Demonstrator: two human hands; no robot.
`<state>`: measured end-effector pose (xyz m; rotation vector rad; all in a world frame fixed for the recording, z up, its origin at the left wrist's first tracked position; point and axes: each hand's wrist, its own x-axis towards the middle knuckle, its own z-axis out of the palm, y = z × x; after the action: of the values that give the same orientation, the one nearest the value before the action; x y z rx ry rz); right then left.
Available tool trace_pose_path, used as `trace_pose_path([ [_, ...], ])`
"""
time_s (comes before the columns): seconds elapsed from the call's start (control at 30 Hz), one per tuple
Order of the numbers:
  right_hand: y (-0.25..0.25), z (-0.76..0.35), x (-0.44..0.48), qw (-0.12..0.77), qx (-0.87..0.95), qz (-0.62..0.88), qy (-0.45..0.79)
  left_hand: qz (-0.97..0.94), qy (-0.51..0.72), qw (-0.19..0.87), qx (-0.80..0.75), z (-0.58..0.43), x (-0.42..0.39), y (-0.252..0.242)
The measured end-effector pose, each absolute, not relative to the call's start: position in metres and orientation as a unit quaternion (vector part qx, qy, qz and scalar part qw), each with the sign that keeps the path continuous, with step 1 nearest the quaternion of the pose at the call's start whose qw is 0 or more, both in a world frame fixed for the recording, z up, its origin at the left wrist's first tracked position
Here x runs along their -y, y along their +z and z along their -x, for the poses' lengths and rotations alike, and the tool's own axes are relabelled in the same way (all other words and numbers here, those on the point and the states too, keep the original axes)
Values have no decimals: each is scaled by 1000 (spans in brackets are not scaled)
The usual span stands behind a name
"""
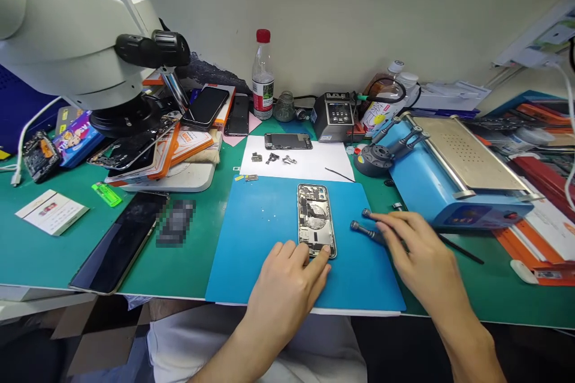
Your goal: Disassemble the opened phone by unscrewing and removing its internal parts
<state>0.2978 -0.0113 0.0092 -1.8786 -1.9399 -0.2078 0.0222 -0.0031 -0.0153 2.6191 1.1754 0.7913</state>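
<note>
An opened phone housing (314, 215) lies on the blue mat (251, 239), its inner metal parts facing up. My left hand (291, 281) rests over the housing's lower end, fingers curled, with one fingertip pressing near the bottom right corner. To the right, my right hand (422, 257) pinches a small dark screwdriver (367, 213) between thumb and fingers. Just below it a second screwdriver (363, 229) lies on the mat, partly hidden by that hand. Tiny screws (268, 216) are scattered on the mat left of the housing.
Behind the mat, white paper (314, 158) bears a phone screen (288, 142) and small parts. A microscope (90, 42) overhangs the left side. A blue heating plate machine (458, 173) stands at right. A bottle (263, 81) and a soldering station (333, 116) line the wall.
</note>
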Motion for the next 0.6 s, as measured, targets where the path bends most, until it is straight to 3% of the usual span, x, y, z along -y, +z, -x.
trace_pose_path([
  [0.37,14,-311,-3,161,689,704,-62,-869,285,71,-398,-22,3,-15],
  [0.6,24,-316,8,123,566,799,-161,-875,277,50,-393,-22,4,-15],
])
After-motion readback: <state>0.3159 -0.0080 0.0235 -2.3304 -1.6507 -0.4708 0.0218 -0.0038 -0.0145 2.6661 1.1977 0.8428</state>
